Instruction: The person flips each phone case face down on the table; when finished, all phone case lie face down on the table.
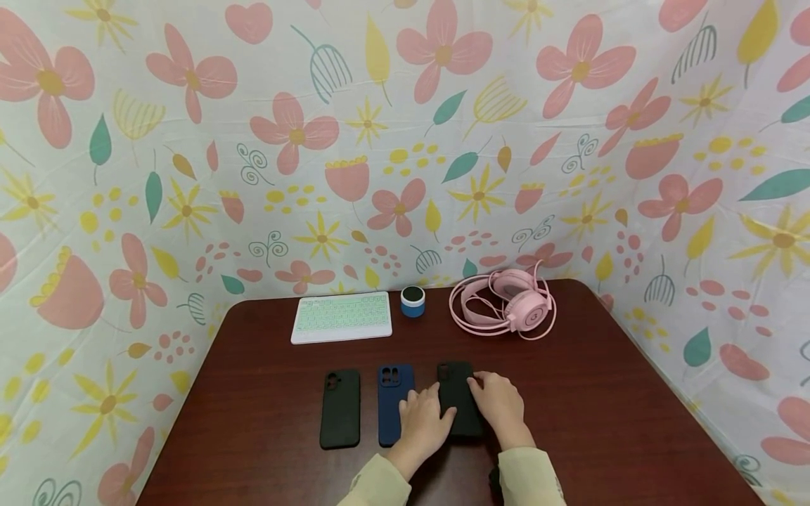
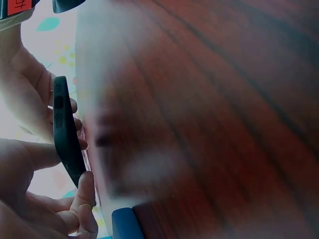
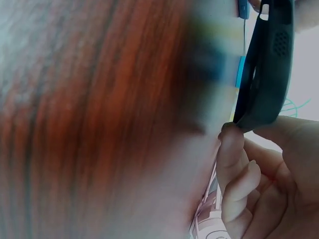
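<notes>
Three phone cases lie in a row on the dark wooden table. At the right of the row is a black case, held from both sides. My left hand grips its left edge, thumb and fingers pinching the black case. On the other edge, my right hand curls its fingers round the black case. The case looks tilted up off the table in the wrist views. Beside my left hand lies the blue case, and further left another black case.
At the table's back stand a white keyboard, a small blue round speaker and pink headphones. Flowered cloth walls the table on three sides. Bare wood shows to the left and right of the cases.
</notes>
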A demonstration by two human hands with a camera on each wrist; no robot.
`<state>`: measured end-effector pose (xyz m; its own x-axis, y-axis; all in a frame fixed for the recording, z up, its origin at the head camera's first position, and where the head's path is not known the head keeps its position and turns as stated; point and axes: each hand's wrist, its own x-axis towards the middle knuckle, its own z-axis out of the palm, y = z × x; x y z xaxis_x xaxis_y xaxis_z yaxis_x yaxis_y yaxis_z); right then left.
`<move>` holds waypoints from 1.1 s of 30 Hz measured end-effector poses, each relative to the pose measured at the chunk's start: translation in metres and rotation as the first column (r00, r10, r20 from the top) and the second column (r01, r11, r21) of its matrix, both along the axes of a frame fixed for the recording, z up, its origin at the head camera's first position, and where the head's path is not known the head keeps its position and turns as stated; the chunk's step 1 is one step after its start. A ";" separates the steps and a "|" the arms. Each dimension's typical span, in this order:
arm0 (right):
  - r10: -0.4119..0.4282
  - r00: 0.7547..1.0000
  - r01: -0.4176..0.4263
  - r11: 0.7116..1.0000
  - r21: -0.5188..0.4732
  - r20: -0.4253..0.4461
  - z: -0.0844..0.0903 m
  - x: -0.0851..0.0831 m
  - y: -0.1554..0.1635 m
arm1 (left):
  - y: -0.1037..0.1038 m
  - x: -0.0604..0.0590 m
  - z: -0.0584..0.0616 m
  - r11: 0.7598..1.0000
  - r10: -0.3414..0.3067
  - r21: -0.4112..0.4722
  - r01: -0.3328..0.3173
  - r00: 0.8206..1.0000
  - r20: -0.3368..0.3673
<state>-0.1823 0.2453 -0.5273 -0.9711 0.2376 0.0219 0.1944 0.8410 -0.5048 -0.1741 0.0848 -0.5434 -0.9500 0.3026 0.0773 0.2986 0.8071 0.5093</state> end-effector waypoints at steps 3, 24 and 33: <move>-0.002 1.000 0.002 1.000 -0.008 0.005 0.000 -0.001 0.000 | 0.000 0.000 -0.002 1.000 0.002 -0.008 -0.002 1.000 0.011; 0.008 0.996 -0.009 1.000 0.013 0.085 0.003 0.003 0.000 | 0.003 0.000 -0.010 0.997 0.001 -0.072 0.000 1.000 0.007; 0.008 0.994 -0.010 1.000 0.011 0.108 -0.001 0.002 0.001 | 0.005 0.001 -0.010 0.994 0.013 -0.110 -0.012 1.000 0.006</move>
<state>-0.1806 0.2462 -0.5282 -0.9700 0.2292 -0.0808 0.2397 0.8485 -0.4719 -0.1728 0.0893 -0.5537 -0.9542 0.2967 0.0383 0.2849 0.8620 0.4192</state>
